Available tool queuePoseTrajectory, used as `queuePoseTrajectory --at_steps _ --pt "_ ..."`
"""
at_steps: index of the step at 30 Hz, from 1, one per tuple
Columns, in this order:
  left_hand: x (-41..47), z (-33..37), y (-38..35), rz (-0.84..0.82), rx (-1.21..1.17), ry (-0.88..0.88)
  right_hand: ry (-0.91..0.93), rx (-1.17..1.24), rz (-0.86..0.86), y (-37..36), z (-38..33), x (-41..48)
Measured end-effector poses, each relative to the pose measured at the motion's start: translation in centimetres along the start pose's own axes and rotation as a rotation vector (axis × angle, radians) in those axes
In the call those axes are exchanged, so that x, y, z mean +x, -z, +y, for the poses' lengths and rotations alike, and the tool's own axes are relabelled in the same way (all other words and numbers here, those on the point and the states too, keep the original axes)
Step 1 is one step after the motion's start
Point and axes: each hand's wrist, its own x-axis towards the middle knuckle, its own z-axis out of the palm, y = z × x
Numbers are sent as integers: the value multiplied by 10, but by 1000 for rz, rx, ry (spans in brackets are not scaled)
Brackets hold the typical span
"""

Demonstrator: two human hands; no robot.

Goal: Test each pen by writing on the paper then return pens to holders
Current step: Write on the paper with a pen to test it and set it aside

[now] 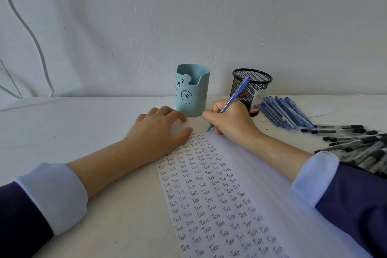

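Fingers [178,115] of the left hand [155,134], loosely spread and gently bent, press down the upper left corner of a long white sheet of paper [272,195] on a pale table [83,121], centre of the frame. They hold nothing. Rows of the handwritten word "Test" fill the sheet's left half from the lower edge of the frame up to the hands.

Just above and between the two hands stands a light-blue plastic pen holder with a bear face [191,90]. No pen shows above its rim.

Right of centre, the right hand [232,123] pinches a blue ballpoint pen [232,98] between thumb and curled fingers. The pen's tip touches the paper at the end of the top row of words. Its long axis climbs from that tip, lower left, to its cap end, upper right, which overlaps a black wire-mesh pen cup [251,88] in the picture.

Both holders lie just beyond the right hand, the bear holder to its upper left and the mesh cup to its upper right. That hand is the nearer one for the return. The frame does not tell which holder takes blue pens.

Further right, a heap of blue pens [282,113] lies flat beside the mesh cup, and a larger heap of black pens [356,148] spreads to the right edge.
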Motion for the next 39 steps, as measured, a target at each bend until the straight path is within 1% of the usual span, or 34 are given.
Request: queuePoseTrajectory --at_steps 4,10,16,22,25,28,29,31,33,35,39 --pt "1 -1 0 2 2 -6 -7 23 9 1 1 1" --pt "1 -2 -1 -15 2 4 0 -9 32 0 3 2" --pt "1 -2 -1 10 9 -12 18 -10 21 -1 5 2" --pt "2 -4 -2 2 -6 -11 -47 61 55 3 1 3" --pt "1 -3 -1 -2 -29 4 0 126 31 6 -2 2" --pt "0 -3 0 0 -41 10 -1 138 -97 10 -12 0" --pt "0 -3 0 3 -40 9 29 134 -121 12 -17 -1" --pt "0 -2 1 14 -34 7 105 157 -109 20 -29 -5" --pt "0 -1 2 20 -29 6 134 198 -63 29 -38 -9" --pt "-1 -1 3 2 -37 10 96 216 -38 40 -42 -14" --pt "-4 3 7 -23 -56 7 -35 198 -79 61 -36 -31"
